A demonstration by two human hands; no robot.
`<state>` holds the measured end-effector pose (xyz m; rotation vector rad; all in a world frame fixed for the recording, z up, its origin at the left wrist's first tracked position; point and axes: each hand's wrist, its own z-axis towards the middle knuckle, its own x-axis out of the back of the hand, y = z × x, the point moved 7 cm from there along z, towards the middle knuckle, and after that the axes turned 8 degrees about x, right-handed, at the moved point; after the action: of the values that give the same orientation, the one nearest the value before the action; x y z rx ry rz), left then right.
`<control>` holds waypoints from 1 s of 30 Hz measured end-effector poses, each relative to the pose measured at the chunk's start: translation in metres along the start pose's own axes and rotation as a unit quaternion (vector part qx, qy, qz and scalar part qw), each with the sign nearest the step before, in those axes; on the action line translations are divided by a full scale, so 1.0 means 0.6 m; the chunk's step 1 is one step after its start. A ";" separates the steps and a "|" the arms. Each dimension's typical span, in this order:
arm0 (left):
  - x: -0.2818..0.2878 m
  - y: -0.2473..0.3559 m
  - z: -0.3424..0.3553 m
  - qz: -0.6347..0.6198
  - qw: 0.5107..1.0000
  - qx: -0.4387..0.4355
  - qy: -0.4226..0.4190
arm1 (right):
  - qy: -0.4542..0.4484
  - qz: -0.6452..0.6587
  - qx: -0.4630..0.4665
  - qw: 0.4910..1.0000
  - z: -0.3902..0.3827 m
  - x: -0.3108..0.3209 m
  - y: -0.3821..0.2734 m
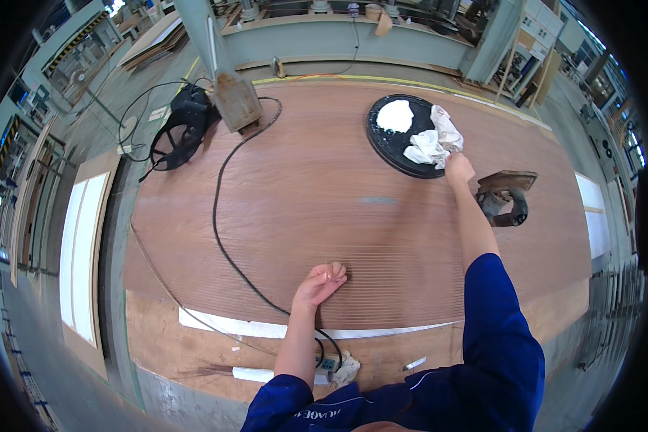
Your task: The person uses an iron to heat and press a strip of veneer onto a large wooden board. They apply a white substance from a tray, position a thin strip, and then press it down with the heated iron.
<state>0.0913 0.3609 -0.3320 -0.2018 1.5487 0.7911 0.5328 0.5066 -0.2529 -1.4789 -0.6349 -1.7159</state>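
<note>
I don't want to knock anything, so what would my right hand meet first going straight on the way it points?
Most likely the crumpled white cloth on the round black tray: your right hand is right at its near edge, though depth makes actual contact hard to judge.

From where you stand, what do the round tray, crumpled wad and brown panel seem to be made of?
Tray: perhaps plastic or painted metal; smooth black, with faint glints along its rim.
Wad: probably thin cloth, possibly paper; matt white, softly creased.
Panel: perhaps wood-based or laminate; satin brown, with fine parallel lines and soft sheen.
</note>
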 end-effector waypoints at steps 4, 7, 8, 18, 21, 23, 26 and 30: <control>0.005 -0.003 -0.001 0.007 1.000 0.008 0.001 | -0.022 -0.013 -0.010 1.000 -0.005 0.016 -0.013; 0.009 -0.006 0.000 -0.007 1.000 0.012 0.004 | -0.004 -0.007 -0.013 1.000 0.000 -0.002 -0.009; 0.010 -0.008 -0.003 -0.011 1.000 0.011 0.006 | -0.010 -0.011 -0.004 1.000 0.002 -0.014 -0.010; 0.004 -0.002 0.002 0.024 1.000 0.017 0.000 | -0.032 -0.116 0.102 0.987 0.012 -0.056 -0.022; 0.001 -0.001 0.000 0.025 1.000 0.007 -0.009 | -0.019 -0.068 0.117 0.991 0.015 -0.045 -0.022; -0.001 -0.003 0.000 0.026 0.999 0.014 -0.011 | -0.004 -0.066 0.119 0.991 0.025 -0.046 -0.007; -0.003 -0.003 0.000 0.028 0.999 0.017 -0.020 | 0.003 -0.075 0.140 0.987 0.029 -0.042 -0.018; -0.001 -0.004 0.000 0.024 0.999 0.014 -0.026 | 0.020 -0.070 0.141 0.987 0.029 -0.037 -0.025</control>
<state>0.0927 0.3591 -0.3322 -0.1225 1.5198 0.8055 0.5316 0.5340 -0.2695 -1.2227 -0.9384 -1.6760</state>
